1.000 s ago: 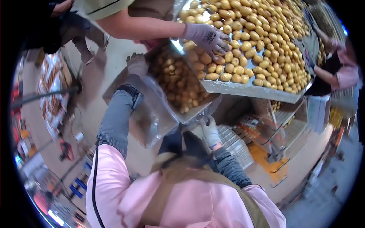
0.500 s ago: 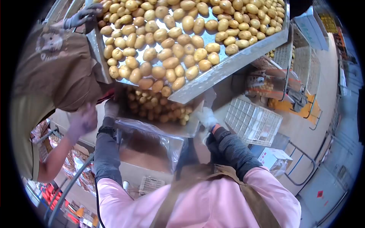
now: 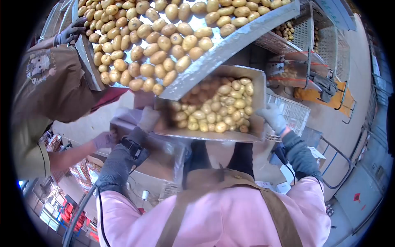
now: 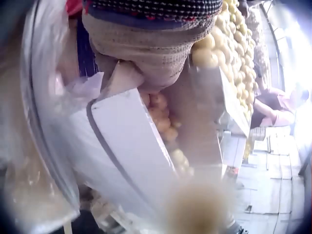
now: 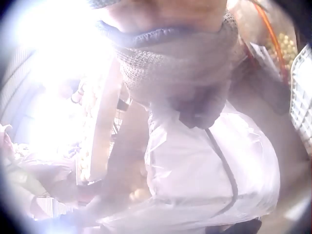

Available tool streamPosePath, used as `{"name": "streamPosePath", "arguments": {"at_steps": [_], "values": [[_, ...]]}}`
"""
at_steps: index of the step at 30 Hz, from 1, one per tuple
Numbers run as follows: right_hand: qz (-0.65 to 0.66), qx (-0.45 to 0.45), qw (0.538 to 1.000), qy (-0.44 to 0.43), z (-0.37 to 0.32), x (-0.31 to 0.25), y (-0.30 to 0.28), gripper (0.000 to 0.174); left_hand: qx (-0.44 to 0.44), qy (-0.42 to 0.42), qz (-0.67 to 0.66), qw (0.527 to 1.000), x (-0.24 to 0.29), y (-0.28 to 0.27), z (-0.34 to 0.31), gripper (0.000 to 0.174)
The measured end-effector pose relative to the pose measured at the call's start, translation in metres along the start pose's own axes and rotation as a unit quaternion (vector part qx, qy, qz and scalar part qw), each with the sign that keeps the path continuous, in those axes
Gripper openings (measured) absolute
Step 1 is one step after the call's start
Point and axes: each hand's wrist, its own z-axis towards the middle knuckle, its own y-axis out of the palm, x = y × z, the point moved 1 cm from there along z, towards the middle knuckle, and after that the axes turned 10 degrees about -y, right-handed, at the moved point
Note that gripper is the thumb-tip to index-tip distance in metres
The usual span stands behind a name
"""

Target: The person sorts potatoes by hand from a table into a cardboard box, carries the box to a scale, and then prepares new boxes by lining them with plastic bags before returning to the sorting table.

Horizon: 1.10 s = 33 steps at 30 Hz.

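Observation:
A cardboard box full of potatoes is in front of my body, partly under the metal table's corner. My gloved left hand grips its left end, and in the left wrist view this glove covers the top of the box wall. At the opposite end my gloved right hand holds the wall. The right wrist view shows that glove over a side draped in clear plastic; strong glare washes out much of this view.
A metal sorting table heaped with potatoes slopes above the box. At left stands another person in a brown apron, one gloved hand near a plastic-lined box. White crates and an orange cart are at right.
The potato box has come out from under the table's corner, toward my body and right, with both my hands on it. The other person's hand has left the potatoes and moved down beside the plastic-lined box.

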Motion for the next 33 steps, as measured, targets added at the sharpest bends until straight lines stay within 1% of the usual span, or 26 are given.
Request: {"name": "streamPosePath", "arguments": {"at_steps": [2, 4, 5, 7, 8, 9, 10, 11, 12, 13, 14, 15, 16, 17, 18, 19, 20, 21, 22, 23, 24, 25, 26, 28, 31, 33], "values": [[-0.017, 0.008, 1.0, 0.0, -0.033, -0.008, -0.045, 0.027, -0.059, -0.081, -0.052, 0.994, 0.062, 0.012, -0.042, 0.025], [-0.026, 0.027, 0.999, -0.002, -0.074, -0.008, -0.088, 0.027, -0.099, 0.012, -0.246, 0.964, 0.066, 0.064, -0.06, 0.029], [-0.034, 0.035, 0.999, -0.007, -0.091, 0.007, -0.113, 0.027, -0.106, -0.03, -0.293, 0.95, 0.088, 0.083, -0.081, 0.032], [-0.048, 0.051, 0.997, -0.026, -0.12, 0.052, -0.163, 0.028, -0.103, -0.007, -0.263, 0.959, 0.127, 0.117, -0.113, 0.032], [-0.076, 0.048, 0.996, 0.008, -0.138, 0.076, -0.192, 0.027, -0.105, 0.001, -0.252, 0.962, 0.152, 0.134, -0.131, 0.032], [-0.105, 0.043, 0.993, 0.038, -0.156, 0.103, -0.222, 0.027, -0.117, 0.019, -0.203, 0.972, 0.184, 0.144, -0.15, 0.025], [-0.087, 0.072, 0.994, 0.003, -0.175, 0.118, -0.24, 0.025, -0.12, 0.036, -0.152, 0.98, 0.216, 0.152, -0.165, 0.018], [-0.071, 0.1, 0.992, -0.033, -0.194, 0.133, -0.258, 0.023, -0.067, 0.131, -0.107, 0.983, 0.244, 0.165, -0.178, 0.019], [-0.044, 0.135, 0.989, -0.035, -0.207, 0.173, -0.278, 0.024, -0.016, 0.224, -0.055, 0.973, 0.268, 0.182, -0.194, 0.021], [-0.18, 0.11, 0.972, -0.101, -0.216, 0.241, -0.306, 0.02, 0.014, 0.286, 0.003, 0.958, 0.288, 0.198, -0.206, 0.02], [-0.091, 0.193, 0.976, -0.034, -0.227, 0.239, -0.308, 0.02, 0.043, 0.345, 0.062, 0.936, 0.306, 0.212, -0.21, 0.02], [-0.008, 0.251, 0.968, 0.022, -0.233, 0.252, -0.308, 0.02, 0.003, 0.348, 0.087, 0.933, 0.318, 0.231, -0.206, 0.017], [-0.01, 0.272, 0.961, 0.037, -0.239, 0.283, -0.311, 0.021, -0.04, 0.349, 0.109, 0.93, 0.321, 0.249, -0.197, 0.016], [-0.013, 0.296, 0.954, 0.048, -0.232, 0.316, -0.315, 0.023, -0.051, 0.433, 0.144, 0.889, 0.312, 0.259, -0.177, 0.02], [-0.091, 0.29, 0.951, 0.06, -0.226, 0.333, -0.312, 0.027, 0.029, 0.509, 0.118, 0.852, 0.332, 0.209, -0.165, 0.023], [-0.079, 0.313, 0.944, 0.064, -0.221, 0.349, -0.318, 0.028, 0.207, 0.49, 0.186, 0.826, 0.348, 0.135, -0.164, 0.025], [-0.066, 0.335, 0.937, 0.072, -0.217, 0.358, -0.322, 0.029, 0.195, 0.299, -0.03, 0.934, 0.347, 0.071, -0.144, 0.025], [-0.064, 0.321, 0.942, 0.075, -0.222, 0.363, -0.323, 0.029, 0.163, 0.083, -0.243, 0.953, 0.336, 0.022, -0.125, 0.025], [-0.06, 0.312, 0.945, 0.075, -0.222, 0.362, -0.325, 0.029, 0.314, 0.115, -0.067, 0.94, 0.318, -0.014, -0.101, 0.03], [-0.055, 0.305, 0.948, 0.074, -0.219, 0.36, -0.324, 0.03, 0.476, 0.094, 0.105, 0.868, 0.3, -0.051, -0.077, 0.036], [-0.058, 0.306, 0.947, 0.077, -0.217, 0.364, -0.321, 0.03, 0.492, -0.022, 0.127, 0.861, 0.28, -0.07, -0.026, 0.043], [-0.065, 0.306, 0.946, 0.081, -0.218, 0.374, -0.322, 0.031, 0.436, -0.067, 0.166, 0.882, 0.274, -0.075, -0.007, 0.046], [-0.072, 0.305, 0.946, 0.085, -0.214, 0.371, -0.322, 0.032, 0.413, -0.08, 0.148, 0.895, 0.276, -0.079, 0.007, 0.047], [-0.061, 0.307, 0.945, 0.095, -0.212, 0.367, -0.317, 0.028, 0.442, -0.039, 0.181, 0.878, 0.273, -0.073, 0.027, 0.045], [-0.082, 0.315, 0.938, 0.119, -0.222, 0.37, -0.311, 0.031, 0.44, -0.049, 0.16, 0.883, 0.27, -0.073, 0.03, 0.043], [-0.099, 0.315, 0.933, 0.145, -0.219, 0.332, -0.306, 0.032, 0.436, -0.043, 0.171, 0.883, 0.265, -0.075, 0.038, 0.044]]}}
